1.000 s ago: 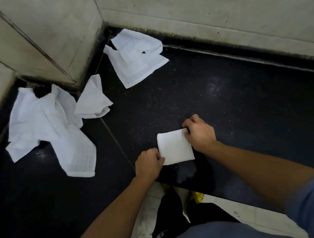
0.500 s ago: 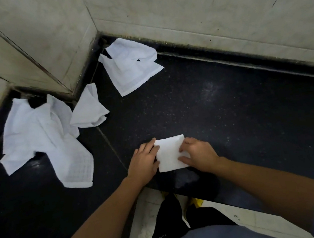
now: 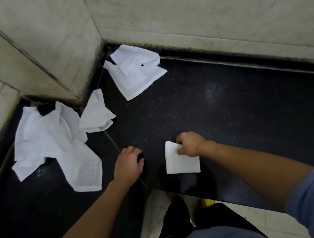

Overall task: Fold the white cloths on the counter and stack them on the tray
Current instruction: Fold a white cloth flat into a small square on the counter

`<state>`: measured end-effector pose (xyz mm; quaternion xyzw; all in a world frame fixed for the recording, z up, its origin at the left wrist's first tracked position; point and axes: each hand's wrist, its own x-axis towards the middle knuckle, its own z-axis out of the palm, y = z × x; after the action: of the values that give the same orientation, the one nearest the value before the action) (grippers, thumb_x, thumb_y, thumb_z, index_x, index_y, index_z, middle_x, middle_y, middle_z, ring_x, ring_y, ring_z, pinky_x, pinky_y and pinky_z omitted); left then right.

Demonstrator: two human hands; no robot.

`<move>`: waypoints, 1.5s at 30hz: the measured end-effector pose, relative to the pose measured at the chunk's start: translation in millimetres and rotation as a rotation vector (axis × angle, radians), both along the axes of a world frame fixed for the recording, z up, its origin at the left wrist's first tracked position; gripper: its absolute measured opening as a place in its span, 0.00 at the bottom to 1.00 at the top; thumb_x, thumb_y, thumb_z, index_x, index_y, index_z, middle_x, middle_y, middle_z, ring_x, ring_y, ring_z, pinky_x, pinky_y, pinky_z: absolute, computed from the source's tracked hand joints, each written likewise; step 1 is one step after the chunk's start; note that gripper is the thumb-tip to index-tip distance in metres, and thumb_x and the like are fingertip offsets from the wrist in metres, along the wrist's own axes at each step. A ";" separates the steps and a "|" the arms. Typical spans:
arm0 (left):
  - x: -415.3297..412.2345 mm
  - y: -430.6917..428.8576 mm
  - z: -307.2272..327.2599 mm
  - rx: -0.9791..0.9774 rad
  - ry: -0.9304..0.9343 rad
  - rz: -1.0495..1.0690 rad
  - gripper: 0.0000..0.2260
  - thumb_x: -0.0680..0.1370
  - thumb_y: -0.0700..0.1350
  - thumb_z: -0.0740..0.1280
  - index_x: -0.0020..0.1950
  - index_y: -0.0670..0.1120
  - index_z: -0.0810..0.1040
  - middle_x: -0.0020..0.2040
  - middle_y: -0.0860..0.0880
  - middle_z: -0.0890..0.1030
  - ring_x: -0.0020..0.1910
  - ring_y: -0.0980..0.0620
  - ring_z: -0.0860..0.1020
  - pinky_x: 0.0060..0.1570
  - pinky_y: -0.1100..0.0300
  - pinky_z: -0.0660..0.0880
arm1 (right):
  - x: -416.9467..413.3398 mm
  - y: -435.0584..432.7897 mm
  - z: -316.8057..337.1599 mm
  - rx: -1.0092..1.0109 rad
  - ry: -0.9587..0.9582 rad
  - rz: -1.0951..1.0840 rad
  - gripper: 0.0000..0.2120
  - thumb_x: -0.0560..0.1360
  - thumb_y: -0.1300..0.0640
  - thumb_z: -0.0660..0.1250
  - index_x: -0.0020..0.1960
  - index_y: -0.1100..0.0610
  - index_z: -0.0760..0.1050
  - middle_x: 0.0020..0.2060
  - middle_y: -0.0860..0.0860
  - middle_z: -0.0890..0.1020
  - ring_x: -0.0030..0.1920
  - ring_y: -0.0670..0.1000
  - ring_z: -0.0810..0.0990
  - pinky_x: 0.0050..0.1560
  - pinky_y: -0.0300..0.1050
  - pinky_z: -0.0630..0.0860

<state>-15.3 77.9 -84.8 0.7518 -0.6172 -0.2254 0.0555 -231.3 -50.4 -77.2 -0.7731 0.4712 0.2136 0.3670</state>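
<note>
On a black counter (image 3: 229, 110) set into a corner of pale tiled walls (image 3: 198, 6), the right hand (image 3: 189, 144) pinches the upper edge of a small folded cloth (image 3: 180, 163) lying flat near the front edge. The left hand (image 3: 129, 165) rests on the counter a little to its left, fingers loosely curled, holding nothing. Farther back lie a crumpled heap (image 3: 53, 142), a smaller cloth (image 3: 96, 114) and a corner cloth (image 3: 135, 72).

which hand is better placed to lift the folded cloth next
Right. The right hand pinches the folded cloth at its upper edge; the left hand is apart from it, holding nothing.
</note>
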 end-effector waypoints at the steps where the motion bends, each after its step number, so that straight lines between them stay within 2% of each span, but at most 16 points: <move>1: 0.2 -5.4 3.8 0.000 -0.010 -0.009 0.12 0.76 0.45 0.66 0.58 0.45 0.78 0.56 0.48 0.76 0.55 0.48 0.73 0.53 0.54 0.72 | -7.7 1.2 2.3 0.021 -0.047 -0.058 0.06 0.73 0.50 0.68 0.46 0.51 0.73 0.43 0.48 0.77 0.44 0.51 0.76 0.38 0.42 0.69; 4: -9.0 -25.2 18.1 0.008 -0.038 -0.070 0.12 0.77 0.46 0.66 0.60 0.46 0.77 0.57 0.48 0.75 0.56 0.48 0.73 0.54 0.54 0.73 | -35.9 5.5 18.5 -0.005 -0.173 -0.212 0.10 0.72 0.51 0.71 0.39 0.48 0.69 0.37 0.47 0.76 0.39 0.49 0.76 0.35 0.44 0.70; 8: -47.2 -57.2 37.5 0.033 -0.066 -0.182 0.14 0.78 0.48 0.65 0.63 0.47 0.75 0.59 0.48 0.74 0.58 0.49 0.73 0.56 0.54 0.73 | -89.5 14.8 50.3 -0.128 -0.240 -0.313 0.07 0.71 0.55 0.69 0.43 0.49 0.71 0.39 0.49 0.79 0.41 0.51 0.78 0.40 0.48 0.73; 10: -77.7 -70.7 47.2 0.020 -0.080 -0.250 0.15 0.78 0.48 0.65 0.64 0.47 0.74 0.59 0.48 0.74 0.57 0.49 0.73 0.56 0.53 0.74 | -124.3 22.2 64.7 -0.227 -0.227 -0.302 0.05 0.73 0.52 0.68 0.47 0.48 0.73 0.44 0.47 0.80 0.44 0.51 0.78 0.42 0.47 0.73; 13: -135.3 -85.1 62.1 -0.040 -0.087 -0.372 0.14 0.78 0.48 0.65 0.63 0.48 0.74 0.57 0.49 0.74 0.55 0.51 0.74 0.53 0.54 0.75 | -183.8 38.1 82.6 -0.416 -0.180 -0.292 0.09 0.76 0.48 0.65 0.55 0.50 0.75 0.51 0.47 0.77 0.49 0.51 0.77 0.45 0.46 0.71; 16: -203.5 -89.9 78.2 -0.098 -0.105 -0.500 0.14 0.78 0.48 0.64 0.62 0.48 0.74 0.56 0.49 0.74 0.54 0.50 0.74 0.51 0.54 0.75 | -251.9 62.7 97.4 -0.563 -0.133 -0.324 0.11 0.79 0.46 0.62 0.56 0.52 0.75 0.52 0.49 0.76 0.50 0.53 0.78 0.45 0.47 0.72; 19: -278.8 -82.9 92.1 -0.163 -0.149 -0.633 0.14 0.78 0.48 0.64 0.63 0.47 0.75 0.57 0.48 0.75 0.56 0.47 0.74 0.54 0.51 0.75 | -325.8 94.4 112.2 -0.675 -0.068 -0.359 0.12 0.79 0.47 0.61 0.56 0.53 0.74 0.52 0.50 0.76 0.51 0.55 0.78 0.45 0.49 0.72; 23: -380.8 -68.0 107.2 -0.239 -0.181 -0.801 0.15 0.78 0.49 0.63 0.63 0.47 0.75 0.57 0.47 0.75 0.56 0.47 0.74 0.53 0.51 0.74 | -421.5 138.7 134.4 -0.781 0.007 -0.411 0.13 0.79 0.47 0.60 0.56 0.54 0.75 0.52 0.51 0.76 0.52 0.56 0.78 0.42 0.48 0.69; 29: -530.6 -50.0 134.0 -0.330 -0.160 -1.017 0.14 0.78 0.48 0.63 0.62 0.46 0.75 0.56 0.46 0.74 0.56 0.44 0.74 0.53 0.51 0.72 | -552.6 198.4 160.2 -0.867 0.118 -0.550 0.12 0.80 0.47 0.60 0.56 0.53 0.75 0.52 0.51 0.76 0.52 0.56 0.77 0.44 0.51 0.73; 34: -644.0 -53.0 147.0 -0.387 -0.143 -1.179 0.14 0.78 0.49 0.62 0.62 0.47 0.74 0.57 0.47 0.74 0.57 0.45 0.74 0.51 0.51 0.73 | -652.4 230.9 165.6 -0.922 0.206 -0.717 0.12 0.80 0.47 0.60 0.56 0.53 0.75 0.51 0.51 0.76 0.52 0.55 0.77 0.41 0.48 0.69; 40: -785.2 -77.3 145.0 -0.435 -0.117 -1.340 0.14 0.79 0.49 0.61 0.62 0.47 0.74 0.57 0.48 0.74 0.56 0.46 0.74 0.50 0.52 0.72 | -771.1 243.6 168.6 -0.930 0.293 -0.847 0.12 0.79 0.47 0.60 0.55 0.54 0.74 0.51 0.51 0.77 0.52 0.56 0.77 0.42 0.50 0.71; 45: -899.8 -98.8 160.4 -0.461 -0.050 -1.426 0.13 0.79 0.49 0.61 0.61 0.47 0.74 0.55 0.48 0.74 0.55 0.47 0.74 0.49 0.52 0.73 | -866.1 238.9 185.9 -0.924 0.359 -0.926 0.12 0.79 0.47 0.60 0.53 0.55 0.74 0.50 0.52 0.76 0.52 0.57 0.77 0.40 0.49 0.68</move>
<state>-915.1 -20.9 75.6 0.1439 -0.9874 -0.0543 0.0381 -1097.3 188.5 108.7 -0.5215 0.8503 -0.0641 -0.0315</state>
